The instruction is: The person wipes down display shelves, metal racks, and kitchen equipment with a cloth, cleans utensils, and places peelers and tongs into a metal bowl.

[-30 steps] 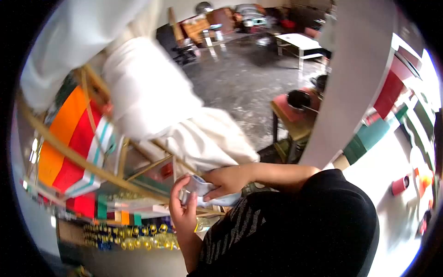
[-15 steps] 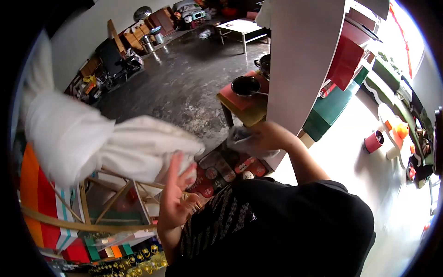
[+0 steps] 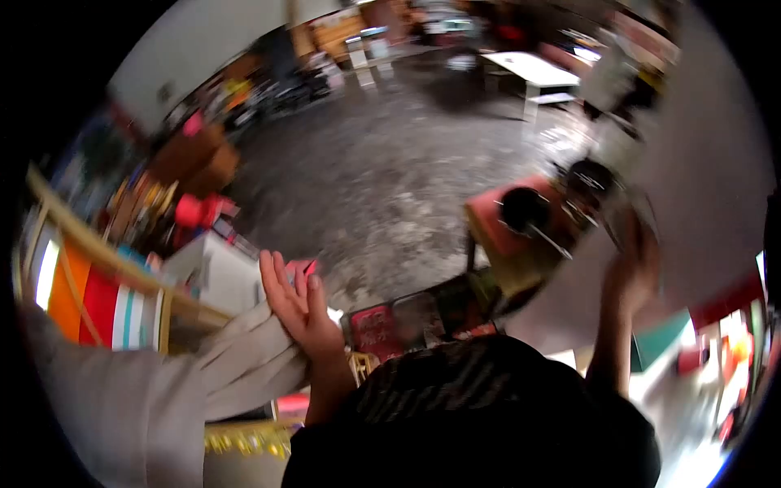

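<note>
My left hand (image 3: pixel 301 313) is raised with its fingers apart, beside a bundled off-white curtain (image 3: pixel 252 358) at the lower left. It appears to hold nothing. On the right, my right hand (image 3: pixel 634 264) reaches up in front of the pale pillar (image 3: pixel 691 179), its fingers round a greyish, see-through thing that motion blur smears. A low table with a red top (image 3: pixel 492 215) stands left of that hand, bearing a black pan (image 3: pixel 523 210) and a dark pot (image 3: pixel 590 177).
A white table (image 3: pixel 537 71) stands farther back on the grey floor (image 3: pixel 350 163). Dark and red mats (image 3: pixel 374 329) lie in front of my body. At the left are a wooden frame (image 3: pixel 114 260), a white box (image 3: pixel 215 268) and cardboard boxes (image 3: pixel 191 159).
My right hand has moved from beside my left hand far to the right, taking the greyish thing along. My left hand has come away from it and opened. The view has shifted.
</note>
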`<state>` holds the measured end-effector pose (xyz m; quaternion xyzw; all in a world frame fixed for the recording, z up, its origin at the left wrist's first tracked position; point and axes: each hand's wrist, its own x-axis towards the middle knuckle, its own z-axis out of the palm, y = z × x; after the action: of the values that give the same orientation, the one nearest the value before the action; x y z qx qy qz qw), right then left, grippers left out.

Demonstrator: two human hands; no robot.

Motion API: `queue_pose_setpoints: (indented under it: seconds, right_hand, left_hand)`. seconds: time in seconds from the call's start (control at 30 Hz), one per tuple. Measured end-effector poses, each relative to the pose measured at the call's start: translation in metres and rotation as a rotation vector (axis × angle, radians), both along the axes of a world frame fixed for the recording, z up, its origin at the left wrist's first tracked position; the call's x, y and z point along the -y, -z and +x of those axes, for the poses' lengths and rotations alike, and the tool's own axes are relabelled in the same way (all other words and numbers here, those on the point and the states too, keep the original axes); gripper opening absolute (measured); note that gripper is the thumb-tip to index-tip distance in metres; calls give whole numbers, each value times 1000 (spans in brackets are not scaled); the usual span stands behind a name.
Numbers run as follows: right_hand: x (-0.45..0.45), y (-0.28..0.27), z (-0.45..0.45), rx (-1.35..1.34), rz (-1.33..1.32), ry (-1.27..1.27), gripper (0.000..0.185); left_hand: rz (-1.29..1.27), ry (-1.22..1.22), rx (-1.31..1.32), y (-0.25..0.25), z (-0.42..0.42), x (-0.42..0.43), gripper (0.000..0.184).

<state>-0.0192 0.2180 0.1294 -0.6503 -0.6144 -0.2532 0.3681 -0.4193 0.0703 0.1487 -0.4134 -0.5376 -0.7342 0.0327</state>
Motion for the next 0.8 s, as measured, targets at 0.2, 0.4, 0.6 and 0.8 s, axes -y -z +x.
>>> queue_pose_setpoints:
  seconds: [0.2, 0.4, 0.6, 0.8]
  right_hand:
    - [-55, 103, -11, -212, 34, -449, 36]
    - [-81, 90, -108, -254, -20, -971, 42]
    - [-93, 75, -222, -565, -305, -1233, 45]
    - [-128, 109, -316, -902, -808, -1547, 47]
  left_hand:
    - [24, -796, -414, 10, -79, 56, 69]
    - [19, -1484, -720, -25, -134, 117, 68]
    - [-232, -1898, -863, -46, -175, 160, 55]
    - [-112, -2127, -657, -59, -207, 230, 68]
